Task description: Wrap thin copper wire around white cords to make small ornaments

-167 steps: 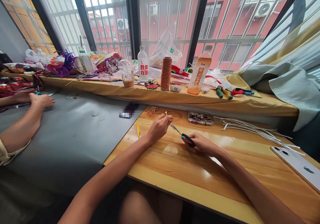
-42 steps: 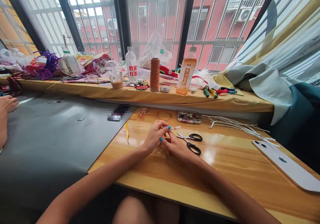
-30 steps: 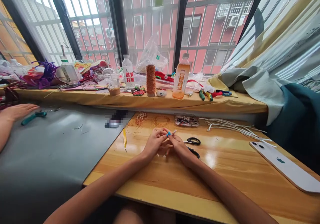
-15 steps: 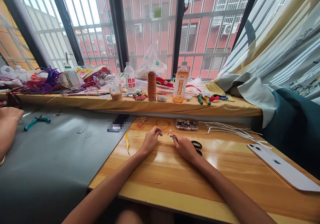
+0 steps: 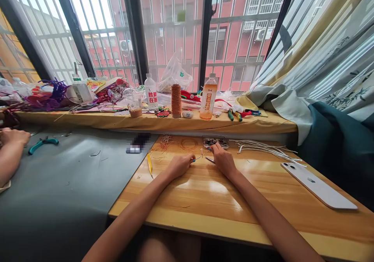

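My left hand (image 5: 181, 165) is closed in a pinch on one end of a thin pale cord (image 5: 198, 158) above the wooden table. To the right, my right hand (image 5: 223, 159) pinches the cord's other side, its fingertips just in front of a clear box of beads (image 5: 216, 140). Between both hands a small whitish piece (image 5: 201, 153) sits upright on the cord; its exact kind is too small to tell. Scissors (image 5: 209, 159) lie under my right hand, which hides their handles. Behind my hands rests a coil of thin orange cord (image 5: 188, 144).
White cords (image 5: 263, 148) and a white phone (image 5: 317, 184) lie to the right. A yellow tool (image 5: 149, 164) and a tangle of orange thread (image 5: 166, 142) are left. Bottles, a thread spool (image 5: 176, 101) and pliers line the sill. Another person's hand (image 5: 14, 139) is at far left.
My hands have moved farther apart, stretching the cord between them. My right hand has shifted right and up toward the bead box, now covering the scissors' handles. The view has shifted slightly.
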{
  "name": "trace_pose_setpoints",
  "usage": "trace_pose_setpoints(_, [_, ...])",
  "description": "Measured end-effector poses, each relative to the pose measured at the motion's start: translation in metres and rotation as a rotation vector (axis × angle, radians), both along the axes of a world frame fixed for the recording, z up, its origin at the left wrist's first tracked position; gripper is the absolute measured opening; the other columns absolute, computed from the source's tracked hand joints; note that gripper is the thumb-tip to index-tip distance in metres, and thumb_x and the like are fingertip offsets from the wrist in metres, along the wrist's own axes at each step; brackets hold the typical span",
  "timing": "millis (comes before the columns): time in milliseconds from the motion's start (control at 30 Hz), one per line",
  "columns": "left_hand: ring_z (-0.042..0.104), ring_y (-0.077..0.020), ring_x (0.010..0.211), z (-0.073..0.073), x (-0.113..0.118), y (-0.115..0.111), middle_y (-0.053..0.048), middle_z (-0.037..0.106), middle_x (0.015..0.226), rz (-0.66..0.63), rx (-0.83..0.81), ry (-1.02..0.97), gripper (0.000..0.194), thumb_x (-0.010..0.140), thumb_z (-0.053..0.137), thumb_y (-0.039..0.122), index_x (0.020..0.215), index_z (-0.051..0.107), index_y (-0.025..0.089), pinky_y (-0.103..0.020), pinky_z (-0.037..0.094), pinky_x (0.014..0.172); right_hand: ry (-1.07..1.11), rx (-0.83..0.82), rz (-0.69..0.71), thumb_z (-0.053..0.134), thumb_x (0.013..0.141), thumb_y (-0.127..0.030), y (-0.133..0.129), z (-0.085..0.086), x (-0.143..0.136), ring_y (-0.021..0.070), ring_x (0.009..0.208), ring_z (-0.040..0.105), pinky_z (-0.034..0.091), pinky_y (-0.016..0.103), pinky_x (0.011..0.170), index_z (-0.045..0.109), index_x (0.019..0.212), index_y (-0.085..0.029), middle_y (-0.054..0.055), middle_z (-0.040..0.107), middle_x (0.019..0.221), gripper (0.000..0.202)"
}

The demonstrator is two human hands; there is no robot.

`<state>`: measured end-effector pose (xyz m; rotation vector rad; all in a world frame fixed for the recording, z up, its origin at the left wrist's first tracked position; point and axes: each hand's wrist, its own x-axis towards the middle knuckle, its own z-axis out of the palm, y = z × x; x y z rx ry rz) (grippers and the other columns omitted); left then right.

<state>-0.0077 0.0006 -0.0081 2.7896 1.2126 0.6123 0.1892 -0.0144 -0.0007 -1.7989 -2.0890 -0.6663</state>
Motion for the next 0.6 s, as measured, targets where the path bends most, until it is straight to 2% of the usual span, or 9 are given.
trace_pose_setpoints(200, [0.056, -0.0140, 0.068, 0.004, 0.004, -0.006, -0.003, 0.063, 0.081, -0.056, -0.035, -0.098, 0.025, 0.083, 0.034, 0.027, 0.097, 0.054, 0.021, -0.021, 0.035, 0.059, 0.093, 0.103, 0.002, 0.023, 0.089, -0.026, 0.003, -0.004, 0.000, 0.0128, 0.064, 0.053, 0.026, 0.024, 0.045, 0.051, 0.084, -0.016, 0.005, 0.054, 0.083, 0.030])
trace_pose_setpoints(333, [0.049, -0.0106, 0.058, 0.005, 0.004, -0.004, 0.001, 0.057, 0.063, -0.037, -0.186, -0.286, 0.021, 0.078, 0.039, 0.025, 0.089, 0.056, 0.018, -0.019, 0.031, 0.054, 0.251, 0.205, 0.047, 0.030, 0.086, -0.032, 0.000, 0.000, -0.009, 0.0138, 0.071, 0.054, 0.032, 0.022, 0.045, 0.048, 0.094, -0.016, 0.006, 0.052, 0.090, 0.025])
trace_pose_setpoints(467, [0.038, -0.0078, 0.049, 0.006, 0.005, -0.002, 0.005, 0.044, 0.051, -0.018, -0.323, -0.504, 0.018, 0.076, 0.040, 0.024, 0.082, 0.055, 0.015, -0.018, 0.026, 0.048, 0.303, 0.366, 0.235, 0.039, 0.083, -0.035, -0.007, 0.006, -0.013, 0.0154, 0.086, 0.052, 0.040, 0.021, 0.053, 0.041, 0.104, -0.016, 0.010, 0.048, 0.102, 0.029])
trace_pose_setpoints(600, [0.034, -0.0069, 0.046, 0.005, 0.006, 0.002, 0.007, 0.038, 0.048, 0.012, -0.432, -0.766, 0.016, 0.076, 0.039, 0.025, 0.083, 0.049, 0.015, -0.018, 0.025, 0.046, 0.254, 0.512, 0.385, 0.046, 0.078, -0.037, -0.012, 0.012, -0.006, 0.0173, 0.088, 0.051, 0.043, 0.026, 0.065, 0.043, 0.099, -0.017, 0.011, 0.050, 0.099, 0.029])
